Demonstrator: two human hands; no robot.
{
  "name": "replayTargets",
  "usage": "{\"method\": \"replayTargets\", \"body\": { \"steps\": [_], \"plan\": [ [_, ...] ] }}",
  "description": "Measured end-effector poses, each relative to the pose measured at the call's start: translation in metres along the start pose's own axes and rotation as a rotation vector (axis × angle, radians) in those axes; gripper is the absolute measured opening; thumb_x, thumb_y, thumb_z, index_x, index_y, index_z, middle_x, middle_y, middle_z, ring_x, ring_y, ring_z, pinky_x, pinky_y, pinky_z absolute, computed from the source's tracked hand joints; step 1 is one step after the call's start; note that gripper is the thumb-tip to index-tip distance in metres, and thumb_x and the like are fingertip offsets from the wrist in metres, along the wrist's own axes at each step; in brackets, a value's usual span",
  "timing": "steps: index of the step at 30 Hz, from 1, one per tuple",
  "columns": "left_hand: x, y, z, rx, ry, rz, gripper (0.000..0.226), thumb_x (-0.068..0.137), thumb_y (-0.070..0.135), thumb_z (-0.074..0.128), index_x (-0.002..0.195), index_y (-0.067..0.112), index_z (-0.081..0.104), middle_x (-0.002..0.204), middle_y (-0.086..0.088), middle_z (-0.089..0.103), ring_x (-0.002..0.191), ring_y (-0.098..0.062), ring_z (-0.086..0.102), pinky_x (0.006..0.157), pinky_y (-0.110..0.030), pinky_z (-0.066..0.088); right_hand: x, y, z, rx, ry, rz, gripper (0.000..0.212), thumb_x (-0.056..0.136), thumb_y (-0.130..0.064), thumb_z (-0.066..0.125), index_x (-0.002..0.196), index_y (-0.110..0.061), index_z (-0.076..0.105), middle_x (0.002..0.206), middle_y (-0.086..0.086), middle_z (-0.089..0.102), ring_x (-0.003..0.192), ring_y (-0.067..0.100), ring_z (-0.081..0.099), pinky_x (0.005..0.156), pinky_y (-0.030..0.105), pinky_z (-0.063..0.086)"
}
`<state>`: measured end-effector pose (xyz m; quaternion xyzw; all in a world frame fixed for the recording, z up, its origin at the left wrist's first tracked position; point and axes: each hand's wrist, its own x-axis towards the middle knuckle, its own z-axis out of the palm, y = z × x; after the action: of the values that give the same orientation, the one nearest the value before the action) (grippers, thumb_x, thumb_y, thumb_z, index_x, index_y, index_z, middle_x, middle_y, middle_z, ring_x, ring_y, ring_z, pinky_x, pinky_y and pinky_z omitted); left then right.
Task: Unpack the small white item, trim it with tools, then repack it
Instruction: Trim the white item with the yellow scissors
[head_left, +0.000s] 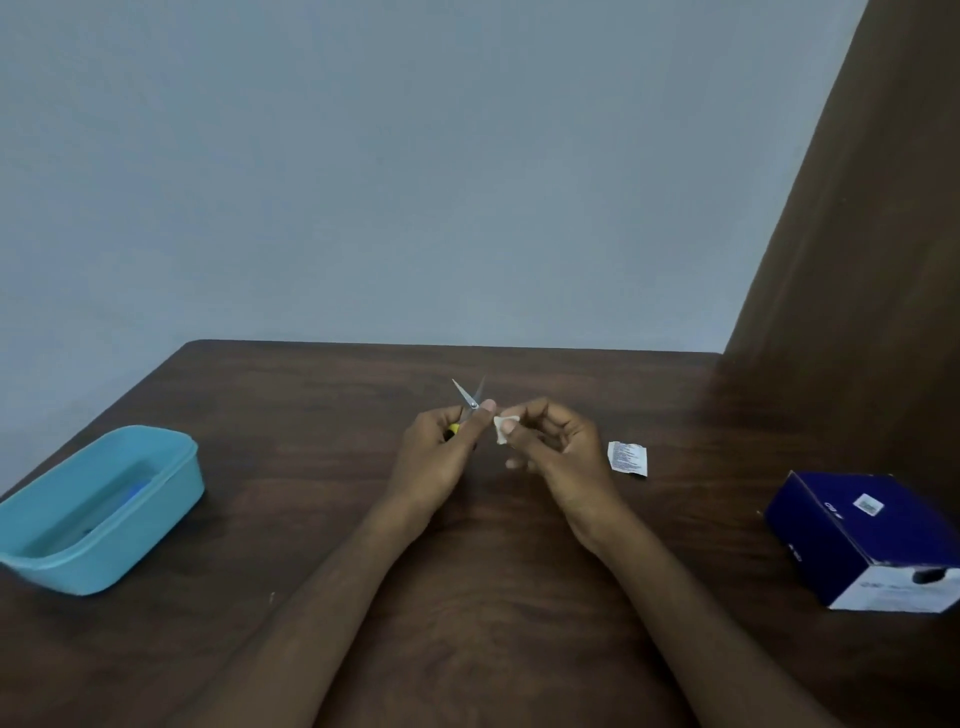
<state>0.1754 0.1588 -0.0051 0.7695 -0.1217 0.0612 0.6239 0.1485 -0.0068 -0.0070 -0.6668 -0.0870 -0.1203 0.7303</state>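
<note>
Quick count, going left to right: one tub, one pair of scissors, one white item, one wrapper, one box, and your two hands.

Way out to the left of your left hand sits one teal plastic tub (98, 506), a rounded rectangle with smooth walls and a lip round the rim. There's something blue lying inside it, too blurry to name.

Your left hand (439, 452) has its fingers curled around one small pair of scissors (469, 402). The two thin metal blades are spread in a narrow V pointing away from you, and a bit of yellow handle peeks out between your fingers.

Just right of that, nearly touching it, your right hand (558, 449) pinches the single small white item (503, 429) between thumb and fingertips. It looks soft and crumpled, sort of a folded scrap, held up off the table between your two hands, just beside the blades but not between them.

Near the right side of your right hand lies one flat white wrapper (627, 458), squarish, with fine print and ragged torn edges.

Well off to the right is one dark blue cardboard box (862, 535), white on the near end, with a little label on top.

Everything's on a dark wood-grain table (311, 415) with a rounded corner.
</note>
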Motion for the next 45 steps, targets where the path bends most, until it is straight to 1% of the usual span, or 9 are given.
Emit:
{"method": "replayTargets", "body": {
  "steps": [5, 10, 14, 21, 28, 31, 34, 39, 45],
  "plan": [
    [0.000, -0.002, -0.001, -0.100, -0.016, -0.045, 0.062, 0.103, 0.060, 0.059, 0.073, 0.006, 0.067, 0.061, -0.004, 0.049, 0.054, -0.015, 0.041, 0.052, -0.028, 0.033, 0.003, 0.004, 0.001, -0.013, 0.000, -0.026, 0.006, 0.092, -0.003, 0.078, 0.094, -0.008, 0.075, 0.082, 0.014, 0.076, 0.070, 0.022, 0.071, 0.063, 0.030, 0.058],
    [0.001, -0.004, 0.000, -0.066, 0.108, 0.040, 0.042, 0.105, 0.042, 0.067, 0.075, 0.014, 0.073, 0.061, 0.006, 0.064, 0.059, -0.010, 0.055, 0.063, -0.030, 0.046, 0.007, 0.003, -0.017, -0.074, -0.013, 0.008, 0.006, 0.090, -0.005, 0.080, 0.095, -0.006, 0.076, 0.084, 0.017, 0.077, 0.067, 0.018, 0.066, 0.061, 0.030, 0.054],
    [0.005, -0.010, -0.003, -0.188, 0.081, -0.015, 0.024, 0.098, 0.031, 0.079, 0.082, 0.012, 0.079, 0.069, -0.001, 0.073, 0.066, -0.015, 0.065, 0.073, -0.038, 0.055, 0.007, 0.005, -0.019, -0.119, -0.017, 0.029, 0.006, 0.090, -0.008, 0.082, 0.094, -0.009, 0.078, 0.086, 0.019, 0.078, 0.067, 0.019, 0.066, 0.064, 0.036, 0.054],
    [0.003, -0.011, -0.003, -0.206, 0.030, -0.045, 0.016, 0.095, 0.022, 0.081, 0.090, 0.007, 0.081, 0.076, -0.002, 0.078, 0.077, -0.020, 0.078, 0.087, -0.046, 0.064, 0.008, 0.009, -0.014, -0.312, 0.014, -0.049, 0.003, 0.092, -0.020, 0.082, 0.090, -0.020, 0.081, 0.085, -0.006, 0.081, 0.075, 0.004, 0.072, 0.068, 0.027, 0.053],
    [0.007, -0.013, -0.002, -0.141, 0.112, 0.005, 0.022, 0.095, 0.025, 0.082, 0.083, 0.007, 0.077, 0.073, -0.006, 0.078, 0.069, -0.020, 0.077, 0.080, -0.050, 0.064, 0.009, 0.010, -0.018, -0.399, 0.069, -0.084, 0.006, 0.089, -0.018, 0.085, 0.087, -0.021, 0.081, 0.084, -0.007, 0.082, 0.078, 0.010, 0.077, 0.075, 0.033, 0.059],
    [0.007, -0.016, -0.003, -0.138, 0.071, 0.002, 0.021, 0.091, 0.032, 0.084, 0.084, 0.013, 0.078, 0.076, -0.007, 0.078, 0.074, -0.028, 0.080, 0.083, -0.057, 0.066, 0.007, 0.010, -0.015, -0.427, 0.045, -0.106, 0.005, 0.089, -0.019, 0.085, 0.087, -0.022, 0.082, 0.082, -0.008, 0.081, 0.075, 0.007, 0.075, 0.071, 0.032, 0.057],
    [0.005, -0.014, -0.003, -0.152, 0.047, 0.001, 0.017, 0.092, 0.027, 0.084, 0.085, 0.013, 0.080, 0.074, -0.003, 0.077, 0.073, -0.026, 0.079, 0.084, -0.054, 0.066, 0.004, 0.009, -0.007, -0.494, 0.062, -0.160, 0.003, 0.088, -0.026, 0.085, 0.087, -0.025, 0.083, 0.081, -0.013, 0.080, 0.074, 0.004, 0.075, 0.067, 0.028, 0.056],
    [0.006, -0.010, -0.002, -0.231, 0.115, -0.044, 0.021, 0.094, 0.017, 0.082, 0.075, 0.012, 0.075, 0.069, -0.006, 0.074, 0.067, -0.019, 0.074, 0.078, -0.045, 0.065, 0.002, 0.002, -0.006, -0.650, 0.216, -0.444, 0.008, 0.085, -0.026, 0.088, 0.085, -0.030, 0.081, 0.100, -0.016, 0.074, 0.098, 0.006, 0.068, 0.080, 0.020, 0.047],
    [0.006, -0.010, -0.002, -0.254, 0.143, -0.048, 0.022, 0.095, 0.014, 0.081, 0.075, 0.009, 0.074, 0.067, -0.009, 0.071, 0.064, -0.018, 0.074, 0.076, -0.042, 0.067, -0.002, 0.010, -0.003, -0.823, 0.085, -0.389, 0.014, 0.076, -0.031, 0.091, 0.080, -0.034, 0.079, 0.118, -0.015, 0.061, 0.109, 0.009, 0.053, 0.091, 0.011, 0.040]
  ]
}}
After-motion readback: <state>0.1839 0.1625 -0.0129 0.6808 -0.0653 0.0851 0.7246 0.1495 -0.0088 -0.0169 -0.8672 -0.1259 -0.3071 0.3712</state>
